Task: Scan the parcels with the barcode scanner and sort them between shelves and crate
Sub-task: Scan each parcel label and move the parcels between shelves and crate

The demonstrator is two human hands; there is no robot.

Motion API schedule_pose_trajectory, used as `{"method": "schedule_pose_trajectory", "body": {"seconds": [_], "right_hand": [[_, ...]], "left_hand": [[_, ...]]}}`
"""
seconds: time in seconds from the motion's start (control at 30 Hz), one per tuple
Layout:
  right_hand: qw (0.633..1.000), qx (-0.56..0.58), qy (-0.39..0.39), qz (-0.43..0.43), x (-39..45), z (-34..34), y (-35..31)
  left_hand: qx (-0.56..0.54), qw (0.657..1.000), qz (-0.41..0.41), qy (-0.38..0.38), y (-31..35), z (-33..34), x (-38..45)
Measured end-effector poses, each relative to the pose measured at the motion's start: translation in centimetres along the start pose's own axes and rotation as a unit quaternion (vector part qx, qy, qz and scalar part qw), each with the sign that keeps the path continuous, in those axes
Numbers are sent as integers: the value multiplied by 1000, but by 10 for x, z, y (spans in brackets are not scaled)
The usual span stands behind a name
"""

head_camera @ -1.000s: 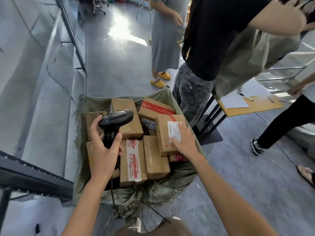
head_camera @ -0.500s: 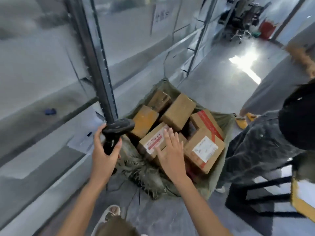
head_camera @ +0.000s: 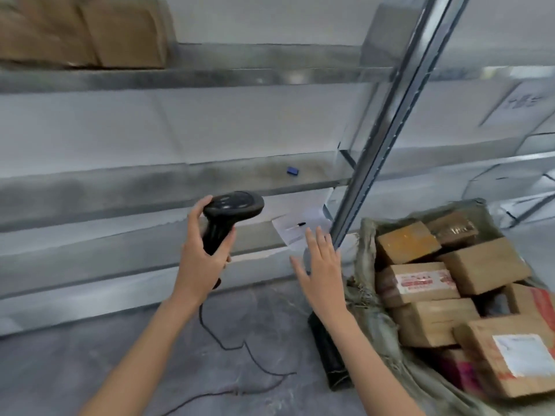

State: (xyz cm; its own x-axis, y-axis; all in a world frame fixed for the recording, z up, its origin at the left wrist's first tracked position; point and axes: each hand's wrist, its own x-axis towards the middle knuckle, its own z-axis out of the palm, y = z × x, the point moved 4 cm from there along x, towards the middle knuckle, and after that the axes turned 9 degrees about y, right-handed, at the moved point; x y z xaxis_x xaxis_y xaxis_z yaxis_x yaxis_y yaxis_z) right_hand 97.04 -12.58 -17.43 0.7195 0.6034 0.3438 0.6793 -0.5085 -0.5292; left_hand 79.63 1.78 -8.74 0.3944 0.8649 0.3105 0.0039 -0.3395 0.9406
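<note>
Middle shelf (head_camera: 180, 181) at frame centre mostly bare, only small blue object (head_camera: 292, 171) right of centre. Lower shelf (head_camera: 120, 235) open at left; paper sheet (head_camera: 295, 228) with pen at its right end. Slanted metal upright (head_camera: 387, 124) bars passage between shelves and sack of parcels (head_camera: 444, 283) at lower right. Upper-left shelf filled by blurred brown boxes (head_camera: 90, 31), probably cardboard. Scanner cable (head_camera: 240, 346) trails across floor, lower centre.
</note>
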Motion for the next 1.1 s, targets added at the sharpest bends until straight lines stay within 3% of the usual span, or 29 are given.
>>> {"method": "schedule_pose_trajectory", "body": {"seconds": [0.17, 0.53, 0.87, 1.1], "right_hand": [[998, 18, -47, -44, -22, 67, -99], [992, 36, -65, -103, -90, 159, -301], [969, 70, -91, -217, -88, 236, -498], [952, 126, -60, -271, -38, 311, -656]], "left_hand": [[10, 998, -21, 64, -20, -125, -12], [19, 990, -27, 140, -48, -386, -24], [7, 965, -11, 262, -58, -543, 18], [-27, 938, 29, 345, -74, -640, 104]]}}
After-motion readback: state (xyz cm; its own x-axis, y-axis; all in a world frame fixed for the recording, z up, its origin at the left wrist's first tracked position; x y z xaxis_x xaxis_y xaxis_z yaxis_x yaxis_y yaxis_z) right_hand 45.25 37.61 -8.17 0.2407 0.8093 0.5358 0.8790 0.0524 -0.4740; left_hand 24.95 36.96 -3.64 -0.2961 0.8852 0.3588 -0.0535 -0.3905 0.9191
